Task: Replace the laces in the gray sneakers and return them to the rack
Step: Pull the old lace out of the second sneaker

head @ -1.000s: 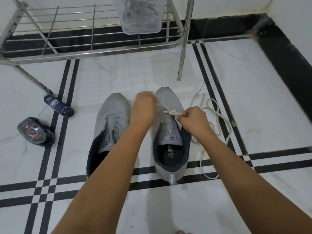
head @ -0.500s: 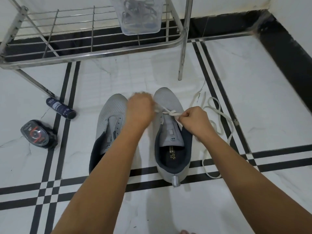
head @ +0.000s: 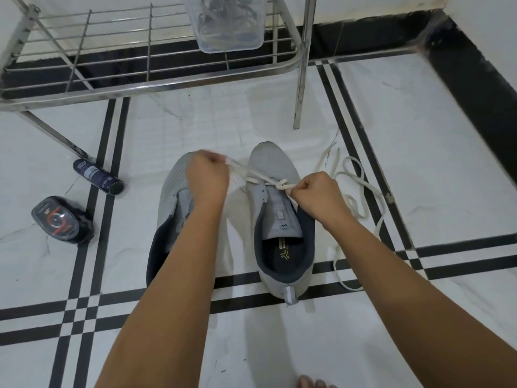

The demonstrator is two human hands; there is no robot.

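White tiled floor [head: 461,191] with black inlay stripes; gray sneakers side by side, a lace taut between two hands.

Below a steel rack [head: 156,85] at the wall, both shoes flat on the floor, toes toward the rack: left sneaker [head: 173,191] partly hidden under the forearm, right sneaker [head: 272,169] with a white lace [head: 251,176] crossed at its front eyelets. Left hand [head: 208,175] over the left sneaker's toe, fingers [head: 216,158] curled tight round one end of the lace. Right hand [head: 319,196] at the right sneaker's outer edge, fingers [head: 300,189] pinching the lace at the crossing. Just right of that shoe, a loose lace [head: 361,186] in loops on the floor. On the rack, a clear tub [head: 232,26] with dark contents. Left of the sneakers, a dark spray can [head: 98,177] on its side and a black round case [head: 60,219] with red markings, near each other but apart. Bare toes [head: 313,383] at the bottom edge.
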